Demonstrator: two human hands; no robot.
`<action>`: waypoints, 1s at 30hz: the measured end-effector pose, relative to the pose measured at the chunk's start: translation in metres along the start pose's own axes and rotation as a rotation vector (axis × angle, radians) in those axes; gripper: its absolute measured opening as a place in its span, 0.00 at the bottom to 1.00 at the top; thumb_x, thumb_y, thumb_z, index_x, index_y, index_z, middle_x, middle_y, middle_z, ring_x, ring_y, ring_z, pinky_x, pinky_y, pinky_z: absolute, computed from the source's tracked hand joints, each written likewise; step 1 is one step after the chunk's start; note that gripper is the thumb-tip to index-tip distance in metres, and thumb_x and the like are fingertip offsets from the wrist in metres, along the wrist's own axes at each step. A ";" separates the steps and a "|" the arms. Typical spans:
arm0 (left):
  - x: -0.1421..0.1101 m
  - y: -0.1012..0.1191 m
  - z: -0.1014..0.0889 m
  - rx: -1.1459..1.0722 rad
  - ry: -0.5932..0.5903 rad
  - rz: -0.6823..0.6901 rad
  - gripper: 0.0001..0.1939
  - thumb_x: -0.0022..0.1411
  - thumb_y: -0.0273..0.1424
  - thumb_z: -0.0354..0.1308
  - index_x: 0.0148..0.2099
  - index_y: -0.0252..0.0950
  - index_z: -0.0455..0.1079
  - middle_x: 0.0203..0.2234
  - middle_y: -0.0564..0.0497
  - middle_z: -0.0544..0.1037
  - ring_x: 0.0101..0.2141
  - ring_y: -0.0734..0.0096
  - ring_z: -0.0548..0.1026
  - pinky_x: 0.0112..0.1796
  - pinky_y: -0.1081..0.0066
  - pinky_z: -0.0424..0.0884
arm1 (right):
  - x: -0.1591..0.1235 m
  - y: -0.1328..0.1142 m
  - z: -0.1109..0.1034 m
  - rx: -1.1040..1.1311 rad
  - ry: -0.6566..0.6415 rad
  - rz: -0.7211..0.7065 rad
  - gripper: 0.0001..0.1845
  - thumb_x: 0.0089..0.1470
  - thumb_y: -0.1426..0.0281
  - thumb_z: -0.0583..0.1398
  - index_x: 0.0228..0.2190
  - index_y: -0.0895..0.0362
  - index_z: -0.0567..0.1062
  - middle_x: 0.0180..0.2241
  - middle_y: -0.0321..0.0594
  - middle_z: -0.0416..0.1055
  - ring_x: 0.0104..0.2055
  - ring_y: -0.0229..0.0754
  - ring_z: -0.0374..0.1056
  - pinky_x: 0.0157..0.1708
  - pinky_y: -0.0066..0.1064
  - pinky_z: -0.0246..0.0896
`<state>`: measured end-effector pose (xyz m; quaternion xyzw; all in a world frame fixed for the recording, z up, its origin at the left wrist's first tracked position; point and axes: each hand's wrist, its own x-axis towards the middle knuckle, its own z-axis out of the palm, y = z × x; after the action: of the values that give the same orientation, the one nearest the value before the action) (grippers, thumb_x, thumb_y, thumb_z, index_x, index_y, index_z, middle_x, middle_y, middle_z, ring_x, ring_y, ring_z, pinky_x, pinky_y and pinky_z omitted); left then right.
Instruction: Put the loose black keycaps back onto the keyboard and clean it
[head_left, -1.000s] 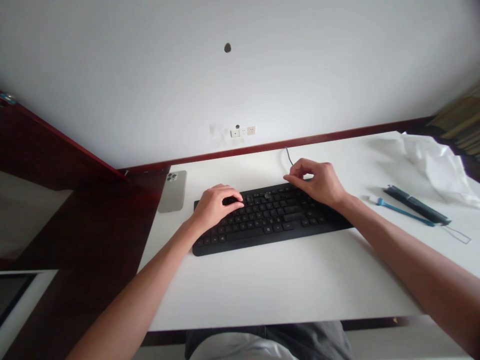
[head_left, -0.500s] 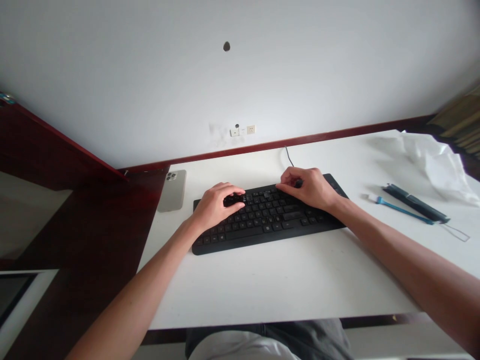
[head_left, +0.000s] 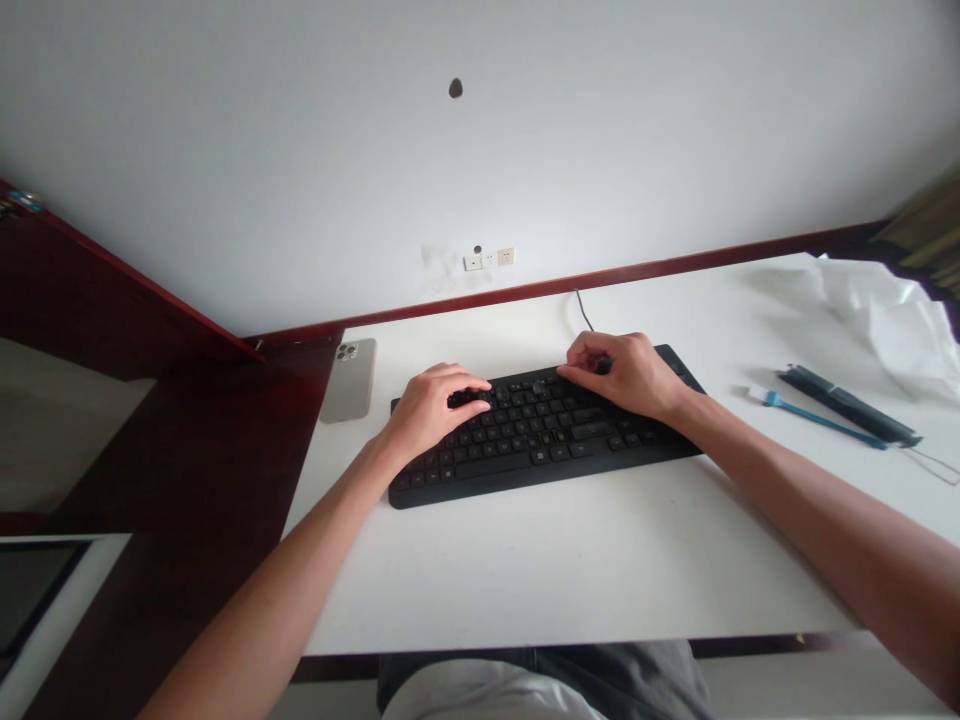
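- Far left: a dark red wooden surface [head_left: 187, 440] runs along the side of the white desk [head_left: 570, 580]. A white-framed screen [head_left: 45, 600] sits low in the corner of the view.
- Desk, left end: a smartphone [head_left: 349, 380] with a grey-beige back lies flat, its triple-lens camera toward the wall. It stands just beside the keyboard and is not in contact with either hand.
- Left hand [head_left: 435, 410]: the palm is arched and the fingers curve down onto the left-centre keys. A dark patch lies under the fingers. Whether this is a held item or shadow cannot be determined, so the grip state is undetermined.
- Centre: a black full-size computer keyboard [head_left: 540, 430] lies flat on the desk, angled slightly to the view, with both hands on it. The key rows appear complete, but a single gap would be too small to confirm.
- Behind the keyboard: a thin dark cable [head_left: 583, 310] rises toward the wall, below a white wall socket [head_left: 489, 259].
- Right hand [head_left: 622, 375]: the fingers extend over the upper keys, with a small dark item [head_left: 604, 366] at the fingertips. Whether it is pinched cannot be confirmed.
- Desk, right end: a blue-handled tool [head_left: 817, 421] lies alongside a black oblong case [head_left: 847, 405], and neither is in either hand. Beyond them lies a crumpled white plastic sheet [head_left: 885, 330].
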<state>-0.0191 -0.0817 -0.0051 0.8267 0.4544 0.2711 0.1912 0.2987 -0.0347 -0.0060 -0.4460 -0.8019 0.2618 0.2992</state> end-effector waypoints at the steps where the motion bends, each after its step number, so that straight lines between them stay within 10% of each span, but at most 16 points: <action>1: 0.000 0.000 0.000 -0.007 -0.005 -0.005 0.10 0.67 0.36 0.67 0.50 0.43 0.81 0.44 0.50 0.84 0.44 0.63 0.79 0.45 0.63 0.76 | 0.000 0.000 0.000 -0.002 -0.001 0.004 0.13 0.59 0.57 0.65 0.31 0.52 0.75 0.28 0.36 0.77 0.30 0.42 0.73 0.33 0.34 0.69; 18: 0.000 -0.002 -0.001 -0.034 -0.022 -0.003 0.13 0.65 0.38 0.68 0.51 0.42 0.80 0.43 0.48 0.83 0.44 0.62 0.79 0.42 0.64 0.77 | 0.000 -0.002 0.000 -0.041 0.000 -0.014 0.14 0.60 0.55 0.65 0.31 0.52 0.76 0.30 0.37 0.78 0.31 0.43 0.73 0.33 0.36 0.70; 30: -0.003 0.018 0.013 0.245 0.092 0.162 0.15 0.73 0.33 0.59 0.59 0.41 0.75 0.50 0.47 0.80 0.49 0.61 0.77 0.53 0.59 0.75 | -0.001 -0.015 0.015 -0.071 -0.019 -0.287 0.07 0.65 0.65 0.62 0.41 0.52 0.79 0.43 0.42 0.80 0.46 0.48 0.75 0.48 0.42 0.71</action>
<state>-0.0004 -0.0941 -0.0061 0.8645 0.4241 0.2658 0.0454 0.2806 -0.0450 -0.0063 -0.3346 -0.8690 0.1918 0.3100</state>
